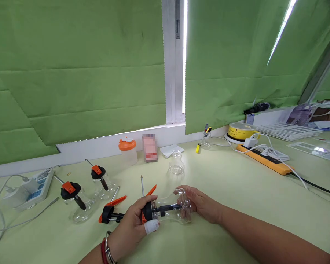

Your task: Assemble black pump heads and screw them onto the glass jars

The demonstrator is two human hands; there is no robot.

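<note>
Bottle [167, 198] is between the two hands, lying on its side; long axis runs left to right across the person, neck at the left, base at the right. Black cap [147, 212] sits at the neck, its dark tube [167, 208] running down inside, roughly along the same axis. So cap and bottle look lined up; can't tell if the cap is fully seated.

Left hand [136, 220] is the near one for the cap: fingers closed round it, taped thumb on the near side. Right hand [200, 203] has the base: fingers wrapped about it, some showing through the glass. Neither hand is free. Can't tell if the bottle touches the surface [209, 245] or is held just above.

Steel spout [142, 185] sticks out of the cap crosswise to the bottle, with an orange lever [152, 189] beside it.

Spare cap [108, 214] lies just left of the left hand, partly hidden by it. Bare bottle [176, 163] stands upright beyond the held one, neck up, clear of both hands.
</note>
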